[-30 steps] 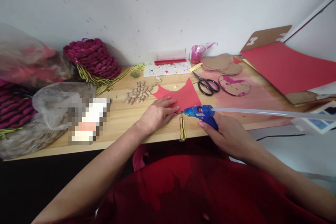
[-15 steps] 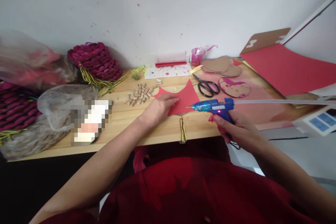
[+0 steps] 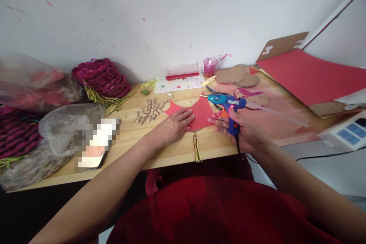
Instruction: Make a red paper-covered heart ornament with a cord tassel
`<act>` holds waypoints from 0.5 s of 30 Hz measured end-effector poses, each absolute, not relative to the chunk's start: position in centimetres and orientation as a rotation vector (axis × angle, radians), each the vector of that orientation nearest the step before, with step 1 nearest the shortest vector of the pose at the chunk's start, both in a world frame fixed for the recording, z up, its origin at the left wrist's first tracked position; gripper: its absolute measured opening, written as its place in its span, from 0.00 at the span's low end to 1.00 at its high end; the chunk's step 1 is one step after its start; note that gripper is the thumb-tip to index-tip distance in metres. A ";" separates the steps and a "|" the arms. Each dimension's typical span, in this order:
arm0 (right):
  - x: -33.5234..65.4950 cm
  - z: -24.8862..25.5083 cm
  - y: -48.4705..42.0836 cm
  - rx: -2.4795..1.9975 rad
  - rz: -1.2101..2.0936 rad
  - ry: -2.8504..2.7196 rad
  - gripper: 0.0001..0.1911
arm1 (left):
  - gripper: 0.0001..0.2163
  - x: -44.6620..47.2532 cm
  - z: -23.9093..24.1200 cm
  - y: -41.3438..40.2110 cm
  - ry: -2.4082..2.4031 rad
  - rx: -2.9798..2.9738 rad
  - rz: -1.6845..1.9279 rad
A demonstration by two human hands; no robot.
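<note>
My left hand lies flat on a piece of red paper with curved, pointed edges, its fingers stretched out. A blue hot glue gun is in my right hand, above the paper's right side. The gun's nozzle points left, and a clear glue stick juts out of its back. Some of my right fingers are extended off the grip. A small yellow string loop shows at the paper's upper edge, and a yellow-and-dark tassel hangs below it. Scissors lie partly hidden behind the gun.
Peanuts are piled left of the paper. Further left are a phone, blurred over, plastic bags and a purple braided bundle. Cardboard pieces, a pink cup, red sheets and a power strip are around.
My right hand has turned the glue gun so its nozzle sits higher, nearer the paper's top corner, and its fingers have loosened. My left hand has flattened on the paper. The view has shifted slightly.
</note>
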State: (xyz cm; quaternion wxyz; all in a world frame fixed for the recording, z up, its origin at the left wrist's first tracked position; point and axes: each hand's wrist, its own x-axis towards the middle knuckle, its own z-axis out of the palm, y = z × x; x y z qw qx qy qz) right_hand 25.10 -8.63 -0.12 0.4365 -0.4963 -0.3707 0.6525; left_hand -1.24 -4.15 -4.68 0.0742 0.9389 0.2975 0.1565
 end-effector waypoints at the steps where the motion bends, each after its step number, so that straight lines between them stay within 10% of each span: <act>1: 24.8 -0.2 -8.4 -1.226 1.638 -0.905 0.12 | 0.22 -1.4 -4.6 -4.2 0.867 2.815 0.459; 15: 29.9 0.1 -11.5 -1.233 1.797 -1.091 0.22 | 0.20 -2.7 -3.8 -3.9 0.727 2.676 0.379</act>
